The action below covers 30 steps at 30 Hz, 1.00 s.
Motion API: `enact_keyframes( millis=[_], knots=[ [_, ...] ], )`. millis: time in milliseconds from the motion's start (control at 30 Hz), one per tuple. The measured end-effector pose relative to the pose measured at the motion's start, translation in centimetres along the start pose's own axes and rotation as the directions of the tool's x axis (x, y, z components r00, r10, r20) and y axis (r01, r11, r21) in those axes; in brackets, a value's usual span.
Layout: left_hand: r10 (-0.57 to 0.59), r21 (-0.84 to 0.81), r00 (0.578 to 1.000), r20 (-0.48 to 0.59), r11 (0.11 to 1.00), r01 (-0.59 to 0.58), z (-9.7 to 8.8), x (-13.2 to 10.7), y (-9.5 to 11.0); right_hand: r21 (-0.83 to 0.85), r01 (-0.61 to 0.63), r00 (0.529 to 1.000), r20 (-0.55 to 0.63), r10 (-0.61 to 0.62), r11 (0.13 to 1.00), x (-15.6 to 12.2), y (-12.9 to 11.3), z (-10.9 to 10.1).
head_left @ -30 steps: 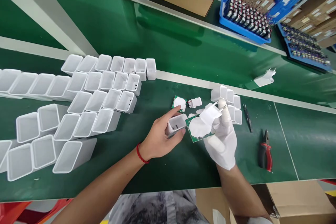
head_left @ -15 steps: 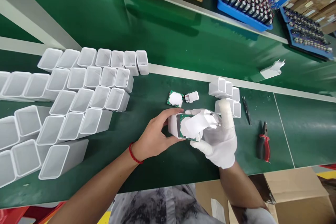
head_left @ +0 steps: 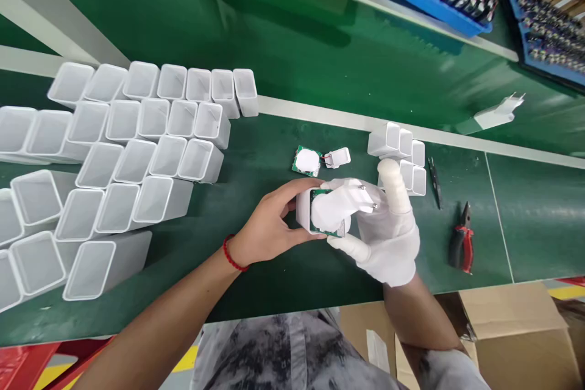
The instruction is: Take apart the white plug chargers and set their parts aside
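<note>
My bare left hand (head_left: 262,225), with a red string bracelet at the wrist, grips a white plastic housing (head_left: 302,212) between thumb and fingers. At the housing's open end sits a green circuit board (head_left: 337,231); how deep it reaches inside I cannot tell. Over the board lies a white plug piece (head_left: 345,200) with two metal pins pointing right. My right hand (head_left: 388,244), in a white glove, holds the board and plug piece from the right, its index finger raised. Just beyond the hands lies another circuit board (head_left: 307,161), wired to a small white part (head_left: 337,158).
Rows of empty white housings (head_left: 153,200) cover the left of the green table. A small group of white housings (head_left: 384,140), tweezers (head_left: 435,183) and red-handled pliers (head_left: 461,241) lie to the right. Blue trays (head_left: 441,9) of components stand on the shelf behind.
The camera view has shifted slightly. The circuit board and plug piece sit a little closer into the housing, with both hands keeping their hold.
</note>
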<state>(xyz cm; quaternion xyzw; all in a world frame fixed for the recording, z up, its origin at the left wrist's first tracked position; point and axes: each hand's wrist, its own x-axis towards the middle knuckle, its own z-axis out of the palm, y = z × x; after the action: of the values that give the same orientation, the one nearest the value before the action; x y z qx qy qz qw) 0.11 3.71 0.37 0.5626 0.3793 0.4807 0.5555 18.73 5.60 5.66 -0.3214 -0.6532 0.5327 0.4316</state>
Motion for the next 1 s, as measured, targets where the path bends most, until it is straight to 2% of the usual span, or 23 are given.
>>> enact_keyframes(
  millis=[167,400,633,1000],
  knots=[
    [0.015,-0.064,1.000,-0.006,0.998,-0.015,0.10,0.03,-0.28,-0.092,0.062,0.998,0.030,-0.060,0.994,0.28,-0.22,0.04],
    [-0.031,-0.154,0.999,-0.009,0.988,0.029,0.22,0.33,0.18,-0.030,0.081,0.996,0.046,-0.079,0.996,0.64,-0.25,-0.12],
    [-0.042,-0.085,0.999,-0.021,0.996,0.040,0.31,0.14,0.02,-0.015,0.012,0.999,0.048,-0.011,1.000,0.86,-0.58,-0.01],
    [0.009,0.049,1.000,0.016,0.999,-0.010,-0.17,-0.12,0.40,-0.176,-0.020,0.995,0.091,0.037,0.984,-0.12,-0.73,-0.42]
  ],
)
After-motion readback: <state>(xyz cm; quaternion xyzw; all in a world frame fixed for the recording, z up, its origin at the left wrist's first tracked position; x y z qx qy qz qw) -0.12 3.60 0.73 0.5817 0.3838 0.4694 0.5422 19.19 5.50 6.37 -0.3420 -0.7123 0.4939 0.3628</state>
